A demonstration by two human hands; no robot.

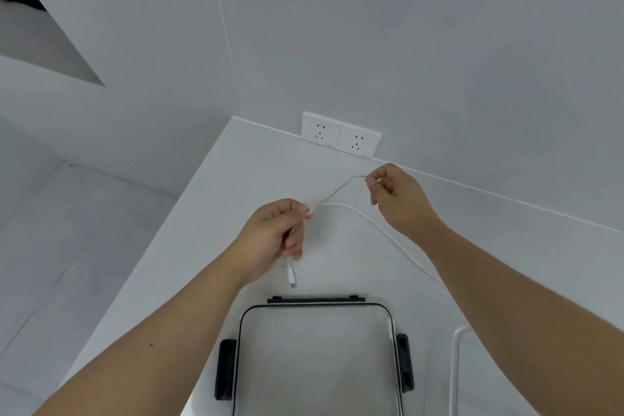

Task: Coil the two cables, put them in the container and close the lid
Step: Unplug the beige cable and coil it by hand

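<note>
My left hand (275,233) is closed around a thin white cable (374,221), and the cable's plug end (292,277) hangs below my fist. My right hand (396,199) pinches the same cable farther along, holding a stretch of it taut above the white table. The remaining length curves down to the right and passes under my right forearm. A clear container (315,309) with black latches stands near the front edge, between my arms, open at the top. A second white cable (456,365) lies to the right of the container.
A double wall socket (341,135) sits on the wall just above the table's back edge. The white table (216,213) ends at a left edge with grey floor beyond it. One black latch (225,370) sticks out on the container's left side.
</note>
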